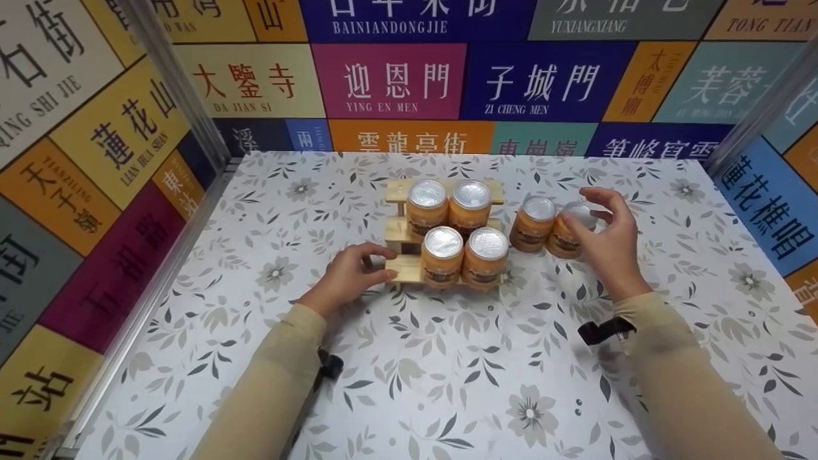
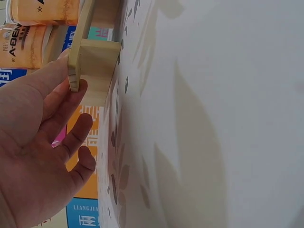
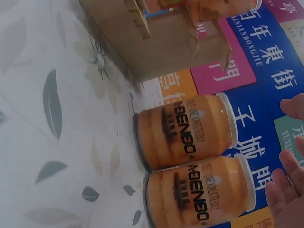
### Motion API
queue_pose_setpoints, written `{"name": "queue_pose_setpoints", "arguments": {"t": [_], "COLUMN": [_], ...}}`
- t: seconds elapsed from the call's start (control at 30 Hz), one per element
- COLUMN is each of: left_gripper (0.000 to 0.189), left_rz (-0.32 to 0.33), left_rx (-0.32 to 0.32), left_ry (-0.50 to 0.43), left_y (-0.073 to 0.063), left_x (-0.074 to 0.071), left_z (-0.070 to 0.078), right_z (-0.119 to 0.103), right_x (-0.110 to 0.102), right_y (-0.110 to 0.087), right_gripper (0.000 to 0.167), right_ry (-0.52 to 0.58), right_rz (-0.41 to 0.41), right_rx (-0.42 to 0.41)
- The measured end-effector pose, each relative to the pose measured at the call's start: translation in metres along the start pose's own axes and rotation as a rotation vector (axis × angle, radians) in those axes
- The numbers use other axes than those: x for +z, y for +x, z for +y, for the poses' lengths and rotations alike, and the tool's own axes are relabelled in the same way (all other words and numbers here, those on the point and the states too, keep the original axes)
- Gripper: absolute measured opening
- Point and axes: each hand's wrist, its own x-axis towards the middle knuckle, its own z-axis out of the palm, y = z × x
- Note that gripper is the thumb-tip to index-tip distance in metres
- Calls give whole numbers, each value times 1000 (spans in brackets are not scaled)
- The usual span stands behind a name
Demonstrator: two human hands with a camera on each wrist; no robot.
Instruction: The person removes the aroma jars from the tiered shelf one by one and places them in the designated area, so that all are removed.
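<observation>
A stepped wooden rack (image 1: 406, 271) stands on the table with jars of orange contents and silvery lids. Two are higher up, including one jar (image 1: 427, 207), and two sit on the front step, among them another jar (image 1: 442, 259). My left hand (image 1: 348, 278) pinches the rack's left end between thumb and forefinger; the left wrist view shows its other fingers loosely bent. Right of the rack, a jar (image 1: 533, 225) and a second jar (image 3: 202, 194) stand side by side on the table. Over the outer one hovers my right hand (image 1: 610, 239), fingers spread, with a gap to the lid.
A white cloth with grey leaves and flowers covers the table (image 1: 409, 383). Colourful panels with Chinese lettering form a back wall (image 1: 396, 80) and side walls, framed by metal posts. A black strap (image 1: 604, 331) sits on the right wrist.
</observation>
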Motion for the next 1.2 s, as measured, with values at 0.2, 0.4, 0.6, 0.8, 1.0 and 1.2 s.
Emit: {"name": "queue_pose_setpoints", "arguments": {"t": [0.2,0.4,0.6,0.8,1.0,1.2], "left_gripper": [33,32,32,32,33,34], "left_rz": [-4,-6,-9,-12,-14,-11], "left_rx": [0,4,23,-11,-26,-24], "left_ry": [-8,-5,5,1,-7,-4], "left_y": [0,1,1,2,2,1], "left_x": [0,1,0,0,0,0], "left_z": [0,0,2,2,2,0], "right_z": [-28,-38,-28,-38,-50,-60], "right_x": [7,13,26,37,49,62], "right_y": [-10,-16,-12,-12,-10,-8], "right_gripper": [45,44,44,49,52,54], "right_ry": [39,100,152,130,144,147], "right_rz": [-40,-115,-184,-281,-356,-396], "right_rx": [-14,7,8,27,39,27]}}
